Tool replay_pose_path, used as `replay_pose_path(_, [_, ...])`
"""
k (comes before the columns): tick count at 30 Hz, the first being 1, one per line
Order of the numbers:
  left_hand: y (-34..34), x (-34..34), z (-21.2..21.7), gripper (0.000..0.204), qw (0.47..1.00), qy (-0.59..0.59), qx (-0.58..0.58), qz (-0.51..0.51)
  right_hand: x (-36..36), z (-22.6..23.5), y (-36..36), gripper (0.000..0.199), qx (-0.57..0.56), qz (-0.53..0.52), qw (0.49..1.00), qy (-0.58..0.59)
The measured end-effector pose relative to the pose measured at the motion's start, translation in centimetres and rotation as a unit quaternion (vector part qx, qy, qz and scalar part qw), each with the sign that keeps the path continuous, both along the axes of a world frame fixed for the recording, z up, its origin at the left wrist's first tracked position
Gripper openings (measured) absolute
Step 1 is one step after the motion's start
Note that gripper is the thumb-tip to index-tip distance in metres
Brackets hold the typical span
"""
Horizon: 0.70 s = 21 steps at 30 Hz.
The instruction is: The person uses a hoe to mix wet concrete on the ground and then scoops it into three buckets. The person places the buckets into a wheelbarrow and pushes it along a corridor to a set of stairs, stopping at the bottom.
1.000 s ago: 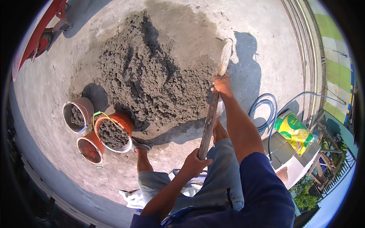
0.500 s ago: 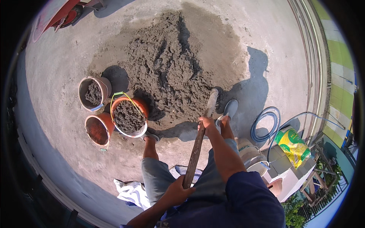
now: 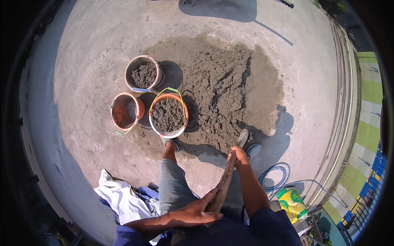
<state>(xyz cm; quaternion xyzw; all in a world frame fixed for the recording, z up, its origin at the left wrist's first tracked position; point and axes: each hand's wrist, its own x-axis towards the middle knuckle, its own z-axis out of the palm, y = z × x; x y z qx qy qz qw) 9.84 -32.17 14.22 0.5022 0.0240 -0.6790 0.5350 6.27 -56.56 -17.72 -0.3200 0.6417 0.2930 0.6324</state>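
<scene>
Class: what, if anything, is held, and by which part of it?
A wooden handle: left hand at its near end, right hand farther along its length.

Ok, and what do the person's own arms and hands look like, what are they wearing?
Short, plain navy-blue sleeves leave both forearms bare. The left hand and right hand are ungloved, and no watch or bracelet shows.

The person wore a dark navy-blue shirt [image 3: 230, 233] whose loose left sleeve [image 3: 129, 235] and right sleeve [image 3: 271, 225] left the forearms uncovered. The left hand [image 3: 195, 213] and right hand [image 3: 238, 156] were bare. Faded grey-blue shorts [image 3: 174, 184] ended around the knee, above a grey left shoe [image 3: 175, 145] and a round-toed grey right shoe [image 3: 254, 150].
</scene>
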Motion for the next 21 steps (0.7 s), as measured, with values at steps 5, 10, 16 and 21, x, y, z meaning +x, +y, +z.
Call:
replay_pose_path(5, [7.2, 0.8, 3.9, 0.086, 0.970, 0.133, -0.096, 0.178, 7.0, 4.0, 6.5, 0.029, -0.018, 0.097, 0.995, 0.016])
replay_pose_path(10, [14.5, 1.1, 7.7, 0.088, 0.942, 0.149, -0.136, 0.268, 15.6, 9.6, 15.3, 0.026, -0.021, 0.170, 0.984, -0.037])
replay_pose_path(16, [21.6, -0.7, 8.5, 0.092, 0.907, -0.015, -0.110, 0.407, 24.1, 13.5, 28.1, 0.019, -0.007, 0.222, 0.954, -0.202])
replay_pose_path(21, [25.8, -7.1, -1.2, 0.071, 0.890, -0.151, 0.197, 0.383, 25.7, 11.5, 38.7, 0.026, -0.017, 0.253, 0.923, -0.288])
